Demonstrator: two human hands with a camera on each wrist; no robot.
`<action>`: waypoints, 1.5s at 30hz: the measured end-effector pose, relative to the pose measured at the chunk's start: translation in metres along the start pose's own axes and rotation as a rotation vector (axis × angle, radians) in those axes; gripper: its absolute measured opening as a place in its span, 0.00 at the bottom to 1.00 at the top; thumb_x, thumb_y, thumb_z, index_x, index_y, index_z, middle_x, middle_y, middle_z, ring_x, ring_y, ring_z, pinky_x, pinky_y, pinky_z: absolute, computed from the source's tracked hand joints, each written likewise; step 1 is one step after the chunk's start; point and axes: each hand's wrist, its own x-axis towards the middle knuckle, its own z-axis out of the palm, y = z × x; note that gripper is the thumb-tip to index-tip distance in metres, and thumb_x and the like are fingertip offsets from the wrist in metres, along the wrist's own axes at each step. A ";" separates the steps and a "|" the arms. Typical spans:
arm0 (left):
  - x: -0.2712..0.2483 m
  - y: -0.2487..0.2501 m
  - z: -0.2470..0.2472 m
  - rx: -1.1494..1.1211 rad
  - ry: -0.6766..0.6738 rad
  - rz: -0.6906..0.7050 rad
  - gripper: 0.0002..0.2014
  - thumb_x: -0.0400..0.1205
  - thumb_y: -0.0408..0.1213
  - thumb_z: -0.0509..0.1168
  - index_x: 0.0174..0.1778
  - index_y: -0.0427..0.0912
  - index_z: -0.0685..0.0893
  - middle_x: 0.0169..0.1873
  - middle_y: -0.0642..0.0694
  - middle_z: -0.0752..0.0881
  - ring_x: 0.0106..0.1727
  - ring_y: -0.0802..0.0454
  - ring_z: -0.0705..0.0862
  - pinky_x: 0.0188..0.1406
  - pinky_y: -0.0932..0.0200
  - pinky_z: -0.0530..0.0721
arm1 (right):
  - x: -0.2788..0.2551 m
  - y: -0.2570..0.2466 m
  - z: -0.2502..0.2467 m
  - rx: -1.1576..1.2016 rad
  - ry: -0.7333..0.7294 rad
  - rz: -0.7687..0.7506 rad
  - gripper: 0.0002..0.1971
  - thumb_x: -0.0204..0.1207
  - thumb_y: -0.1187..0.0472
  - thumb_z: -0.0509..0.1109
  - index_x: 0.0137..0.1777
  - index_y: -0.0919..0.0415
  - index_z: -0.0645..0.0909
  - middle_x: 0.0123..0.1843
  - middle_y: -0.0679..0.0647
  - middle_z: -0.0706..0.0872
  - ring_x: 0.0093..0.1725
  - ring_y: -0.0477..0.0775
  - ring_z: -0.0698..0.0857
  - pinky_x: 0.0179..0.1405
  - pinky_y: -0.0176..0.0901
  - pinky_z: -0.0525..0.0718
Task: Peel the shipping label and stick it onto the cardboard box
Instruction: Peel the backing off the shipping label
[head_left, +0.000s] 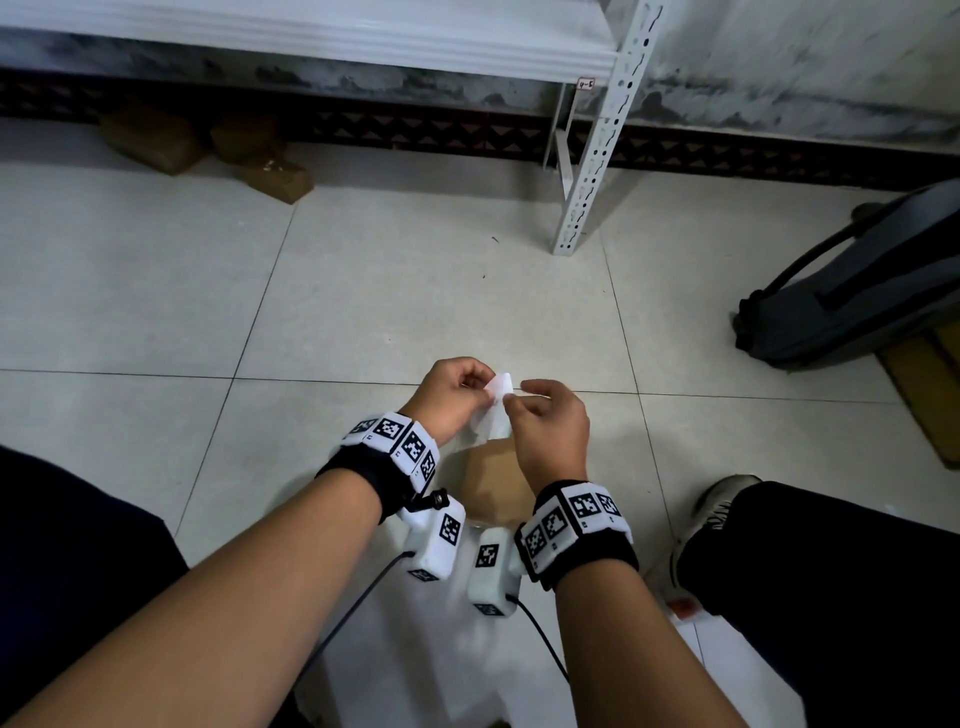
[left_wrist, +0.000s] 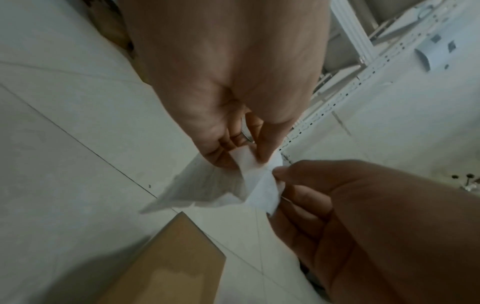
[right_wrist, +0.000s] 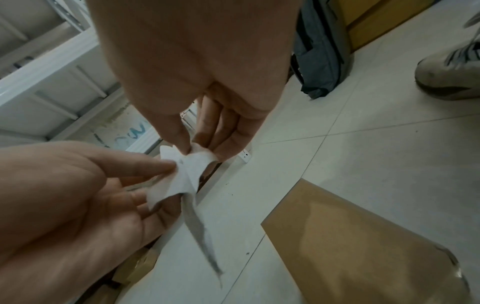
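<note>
The shipping label (head_left: 496, 410) is a thin, limp white sheet, creased and curling, held in the air between both hands above the pale tiled floor (head_left: 208, 291). The left hand (head_left: 452, 395) pinches its upper corner between thumb and curled fingers; the right hand (head_left: 550, 426) pinches the adjoining edge just beside it, fingertips almost touching those of the other. The cardboard box (head_left: 493, 483) lies flat on the floor directly below the hands, plain brown and smooth, mostly hidden by the wrists in the head view. The left wrist view shows faint printed lines on one hanging flap of the label (left_wrist: 207, 185) and a sharp corner of the box (left_wrist: 171, 257) beneath. The right wrist view shows what the others do not: the label (right_wrist: 182, 176) parting into two layers, one trailing down as a narrow grey strip, and a glossy tape band along the box (right_wrist: 363, 242). A dark grey backpack (head_left: 857, 280) and a white metal shelf post (head_left: 597, 156) stand farther off.
</note>
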 end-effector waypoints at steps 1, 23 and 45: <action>-0.001 -0.002 0.001 0.000 0.003 0.004 0.04 0.78 0.24 0.70 0.46 0.36 0.86 0.41 0.40 0.86 0.43 0.48 0.82 0.51 0.56 0.82 | 0.000 0.001 0.001 -0.022 -0.022 -0.004 0.07 0.73 0.60 0.75 0.50 0.55 0.86 0.35 0.46 0.92 0.37 0.38 0.87 0.38 0.34 0.81; -0.006 -0.010 0.001 -0.540 0.106 -0.273 0.09 0.86 0.23 0.60 0.41 0.28 0.81 0.41 0.34 0.83 0.46 0.40 0.83 0.50 0.49 0.85 | 0.003 0.007 0.004 0.554 -0.222 0.453 0.09 0.82 0.72 0.67 0.39 0.67 0.83 0.35 0.63 0.89 0.38 0.62 0.89 0.44 0.56 0.91; -0.007 -0.016 -0.016 -0.031 -0.189 -0.274 0.18 0.67 0.33 0.84 0.52 0.41 0.91 0.48 0.39 0.93 0.49 0.43 0.93 0.53 0.50 0.91 | 0.009 0.008 -0.013 0.072 -0.423 0.162 0.11 0.62 0.64 0.87 0.44 0.60 0.91 0.36 0.55 0.87 0.38 0.56 0.87 0.47 0.63 0.90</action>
